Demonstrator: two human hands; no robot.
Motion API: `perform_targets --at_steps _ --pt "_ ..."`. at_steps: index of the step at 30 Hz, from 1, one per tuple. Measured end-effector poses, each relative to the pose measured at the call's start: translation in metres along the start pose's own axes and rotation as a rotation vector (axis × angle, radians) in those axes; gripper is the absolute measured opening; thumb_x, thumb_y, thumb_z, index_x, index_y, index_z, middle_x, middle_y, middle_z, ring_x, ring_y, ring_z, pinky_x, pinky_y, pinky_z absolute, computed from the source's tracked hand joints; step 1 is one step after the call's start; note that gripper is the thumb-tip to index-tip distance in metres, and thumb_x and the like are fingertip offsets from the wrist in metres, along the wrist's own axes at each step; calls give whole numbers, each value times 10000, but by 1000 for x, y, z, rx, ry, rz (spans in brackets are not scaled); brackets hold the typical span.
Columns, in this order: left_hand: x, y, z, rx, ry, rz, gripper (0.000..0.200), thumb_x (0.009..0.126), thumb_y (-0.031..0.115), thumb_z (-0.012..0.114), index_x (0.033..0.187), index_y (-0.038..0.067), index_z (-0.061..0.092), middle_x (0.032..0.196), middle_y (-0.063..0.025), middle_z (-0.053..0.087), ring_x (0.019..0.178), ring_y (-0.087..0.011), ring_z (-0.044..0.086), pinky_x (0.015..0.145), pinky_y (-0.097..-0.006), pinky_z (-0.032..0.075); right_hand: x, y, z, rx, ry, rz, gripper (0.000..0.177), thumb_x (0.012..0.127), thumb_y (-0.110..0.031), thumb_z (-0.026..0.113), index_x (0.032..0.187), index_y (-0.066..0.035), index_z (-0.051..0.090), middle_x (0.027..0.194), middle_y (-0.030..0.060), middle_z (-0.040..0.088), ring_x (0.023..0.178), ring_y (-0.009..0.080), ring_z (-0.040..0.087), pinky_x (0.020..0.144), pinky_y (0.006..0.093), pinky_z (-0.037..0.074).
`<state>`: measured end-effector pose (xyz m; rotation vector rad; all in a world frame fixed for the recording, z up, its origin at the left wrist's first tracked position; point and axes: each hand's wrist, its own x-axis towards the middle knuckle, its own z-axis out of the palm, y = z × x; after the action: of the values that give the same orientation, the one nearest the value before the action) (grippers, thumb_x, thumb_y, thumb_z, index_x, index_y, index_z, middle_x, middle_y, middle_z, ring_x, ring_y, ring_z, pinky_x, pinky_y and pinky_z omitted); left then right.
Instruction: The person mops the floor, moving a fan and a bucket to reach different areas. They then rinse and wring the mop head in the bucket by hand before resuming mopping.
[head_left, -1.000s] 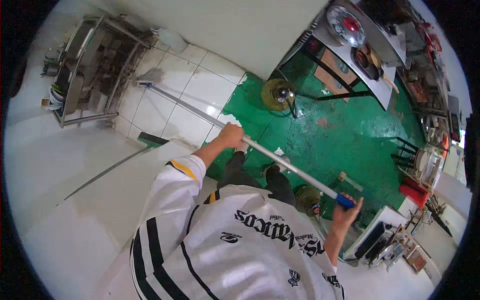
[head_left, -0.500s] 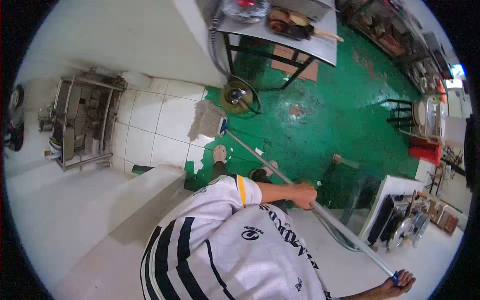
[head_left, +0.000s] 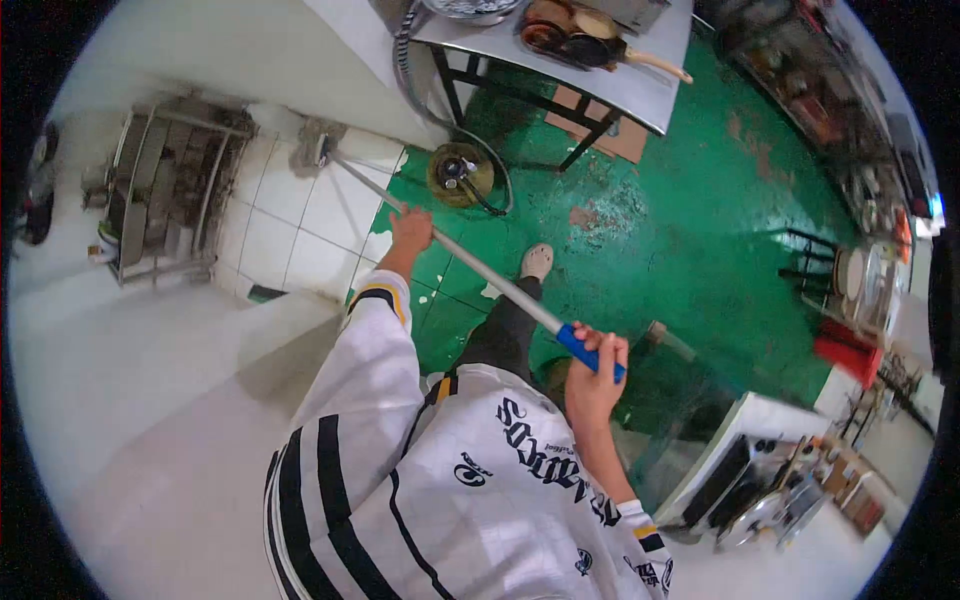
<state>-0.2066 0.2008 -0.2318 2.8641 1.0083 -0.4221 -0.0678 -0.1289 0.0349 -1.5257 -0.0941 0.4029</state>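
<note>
A mop runs diagonally across the head view, its grey handle (head_left: 490,279) ending in a blue grip. Its grey string head (head_left: 309,150) lies on the white floor tiles (head_left: 277,210), close to the wall. Partway down the pole, my left hand (head_left: 411,229) is wrapped round the bare metal. At the upper end my right hand (head_left: 597,368) closes on the blue grip, in front of my body. One beige clog (head_left: 537,261) shows on the green floor below the pole; the other foot is not visible.
A metal table (head_left: 630,92) with pans (head_left: 570,40) stands ahead. Beside it a hose reaches a round yellowish item (head_left: 461,175) on the floor. Left is a metal rack (head_left: 165,200); right are shelves (head_left: 810,90), a red bin (head_left: 846,345) and a stove (head_left: 745,470).
The mop head has slid forward and left over the tiles, away from me. Both hands have moved forward and left with the pole, the right coming in from the lower right.
</note>
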Motion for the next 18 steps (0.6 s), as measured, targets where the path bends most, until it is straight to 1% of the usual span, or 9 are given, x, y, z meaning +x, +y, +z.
perform_targets --at_steps 3,6,7,8,9,12,14,16,18 --pt "8 59 -16 -14 -115 66 231 696 272 603 843 100 654 865 -149 616 909 -383 546 900 -601 287 59 -34 -44 400 61 295 35 820 -73 529 816 -51 502 770 114 597 760 235 582 795 388 436" --pt "0 182 -81 -338 -261 290 159 660 230 598 713 98 668 696 -150 615 723 -326 601 779 -545 404 127 -87 -177 131 -88 187 223 803 -265 554 830 -45 524 799 103 595 816 220 560 802 387 411" --pt "1 234 -74 -460 -277 311 139 612 215 623 665 91 656 650 -144 605 651 -321 598 654 -506 442 148 -130 -217 24 -57 137 245 817 -283 515 861 -44 543 826 97 594 831 228 550 801 390 411" --pt "1 277 -114 -571 -356 367 140 574 206 619 633 80 641 636 -155 597 642 -316 596 584 -475 440 164 -177 -239 -74 148 113 270 822 -303 504 875 -43 551 821 71 556 810 193 528 847 391 393" --pt "-1 303 -164 -730 -413 467 125 580 164 597 619 50 631 638 -174 598 611 -341 593 584 -442 484 186 -225 -311 -21 119 75 331 828 -307 476 948 -11 562 850 87 562 820 200 523 843 389 394" --pt "1 410 -187 -936 -318 776 219 576 223 567 566 6 588 555 -181 567 564 -349 590 494 -461 463 227 -353 -309 145 124 -369 183 865 -158 396 886 3 480 576 5 342 534 144 360 623 298 355" --pt "12 398 -229 -958 -393 668 220 595 216 555 572 -1 588 566 -195 569 571 -354 590 511 -463 467 260 -387 -268 267 -465 -224 201 858 -112 415 662 -86 373 481 -30 277 439 77 268 547 270 301" --pt "27 417 -205 -1039 -292 577 211 592 209 558 581 1 595 570 -199 571 576 -359 591 518 -464 469 321 -367 -285 217 -443 -234 271 861 -100 415 607 -124 325 462 -40 255 416 75 244 514 247 279" --pt "56 388 -197 -1028 -348 452 193 578 202 577 597 13 609 570 -203 567 574 -371 588 518 -469 467 370 -324 -238 343 -622 -74 306 861 -101 412 572 -133 316 463 -40 266 411 71 221 485 238 265"
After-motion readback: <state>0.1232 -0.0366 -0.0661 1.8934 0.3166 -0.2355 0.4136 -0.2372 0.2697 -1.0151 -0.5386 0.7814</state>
